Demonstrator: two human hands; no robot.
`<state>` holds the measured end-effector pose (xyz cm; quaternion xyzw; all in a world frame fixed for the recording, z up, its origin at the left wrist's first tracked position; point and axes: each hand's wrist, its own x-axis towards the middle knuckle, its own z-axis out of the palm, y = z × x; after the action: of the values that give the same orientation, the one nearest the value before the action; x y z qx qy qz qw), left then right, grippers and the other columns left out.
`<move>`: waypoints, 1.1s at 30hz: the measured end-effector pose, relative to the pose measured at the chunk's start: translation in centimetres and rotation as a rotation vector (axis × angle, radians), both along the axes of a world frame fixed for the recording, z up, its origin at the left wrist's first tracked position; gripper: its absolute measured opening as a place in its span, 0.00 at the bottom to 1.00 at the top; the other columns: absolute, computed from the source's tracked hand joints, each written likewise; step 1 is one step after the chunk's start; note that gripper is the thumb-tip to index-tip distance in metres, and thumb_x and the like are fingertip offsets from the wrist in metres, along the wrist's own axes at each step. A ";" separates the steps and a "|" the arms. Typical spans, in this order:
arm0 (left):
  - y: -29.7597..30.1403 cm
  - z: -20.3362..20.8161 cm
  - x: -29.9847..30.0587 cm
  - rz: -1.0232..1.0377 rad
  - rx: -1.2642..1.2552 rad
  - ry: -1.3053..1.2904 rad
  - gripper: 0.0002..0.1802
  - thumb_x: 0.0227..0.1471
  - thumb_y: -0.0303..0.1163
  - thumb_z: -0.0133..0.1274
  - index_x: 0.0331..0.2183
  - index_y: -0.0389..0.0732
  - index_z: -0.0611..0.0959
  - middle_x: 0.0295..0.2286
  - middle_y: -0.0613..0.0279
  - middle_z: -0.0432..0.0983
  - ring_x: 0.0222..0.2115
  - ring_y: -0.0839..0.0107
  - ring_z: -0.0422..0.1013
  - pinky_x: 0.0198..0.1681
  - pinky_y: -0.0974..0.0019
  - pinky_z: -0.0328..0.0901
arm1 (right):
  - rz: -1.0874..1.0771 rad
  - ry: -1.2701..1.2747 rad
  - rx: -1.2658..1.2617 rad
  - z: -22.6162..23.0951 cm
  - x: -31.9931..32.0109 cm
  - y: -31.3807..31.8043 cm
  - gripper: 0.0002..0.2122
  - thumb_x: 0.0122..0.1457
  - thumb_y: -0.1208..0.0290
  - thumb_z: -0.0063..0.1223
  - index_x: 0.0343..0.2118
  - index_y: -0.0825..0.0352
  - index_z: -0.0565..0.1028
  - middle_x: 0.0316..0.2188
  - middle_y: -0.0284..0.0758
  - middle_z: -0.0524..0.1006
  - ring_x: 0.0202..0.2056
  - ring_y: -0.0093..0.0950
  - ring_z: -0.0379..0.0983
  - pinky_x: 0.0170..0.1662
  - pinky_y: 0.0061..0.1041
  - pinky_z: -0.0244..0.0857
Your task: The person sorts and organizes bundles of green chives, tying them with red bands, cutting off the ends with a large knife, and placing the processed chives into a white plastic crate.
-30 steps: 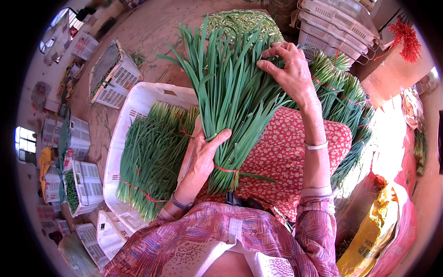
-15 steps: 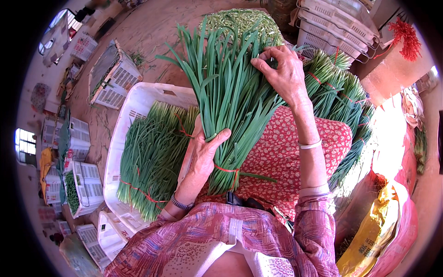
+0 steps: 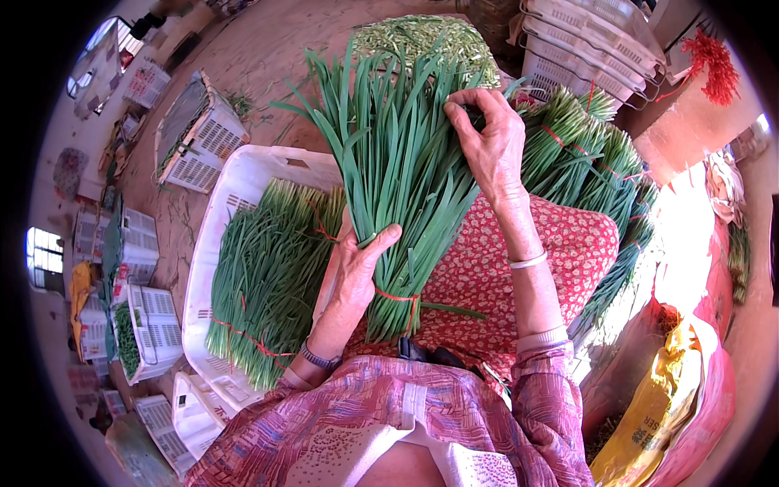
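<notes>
Head: one bundle (image 3: 399,170) in left fingers (image 3: 383,241)

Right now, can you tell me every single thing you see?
held bunch: one, green, middle
tie: one, red, around held bunch
big crate: one, white, near left
crate bunches: several, green, inside big crate
cloth: one, red patterned, centre right
other bunches: several, green, right of cloth
crate stack: one, white, upper right
string bundle: one, red, upper right
cuttings heap: one, pale green, top
far crates: several, white, left side
sack: one, yellow, lower right
left hand: one, purple-sleeved, around held bunch
right hand: one, purple-sleeved, at bunch's upper right
</notes>
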<state>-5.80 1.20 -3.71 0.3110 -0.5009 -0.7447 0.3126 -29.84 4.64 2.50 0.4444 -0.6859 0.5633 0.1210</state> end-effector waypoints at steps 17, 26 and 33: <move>-0.1 0.1 0.2 -0.011 0.005 -0.006 0.22 0.52 0.30 0.63 0.49 0.38 0.80 0.43 0.65 0.80 0.43 0.74 0.74 0.50 0.67 0.66 | 0.184 -0.016 0.006 0.2 -0.9 -0.2 0.09 0.58 0.65 0.58 0.33 0.65 0.81 0.28 0.40 0.76 0.35 0.40 0.73 0.41 0.36 0.66; -0.9 -1.0 -0.1 -0.005 0.058 0.032 0.25 0.49 0.30 0.64 0.51 0.40 0.79 0.45 0.65 0.78 0.46 0.73 0.72 0.54 0.66 0.63 | 0.001 0.100 -0.134 0.0 -1.0 -1.2 0.06 0.54 0.67 0.61 0.30 0.64 0.81 0.28 0.36 0.75 0.35 0.36 0.73 0.42 0.33 0.65; -3.2 -0.2 0.2 0.054 0.207 0.119 0.24 0.49 0.29 0.64 0.49 0.39 0.79 0.44 0.62 0.79 0.44 0.72 0.74 0.52 0.65 0.67 | 0.042 -0.431 -0.289 2.6 -4.0 2.7 0.35 0.61 0.49 0.57 0.61 0.73 0.62 0.55 0.47 0.72 0.52 0.34 0.70 0.54 0.30 0.64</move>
<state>-5.57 -1.98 -3.89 0.3103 -0.3932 -0.8011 0.3278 -33.88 7.37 5.15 0.3066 -0.5988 0.7396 0.0227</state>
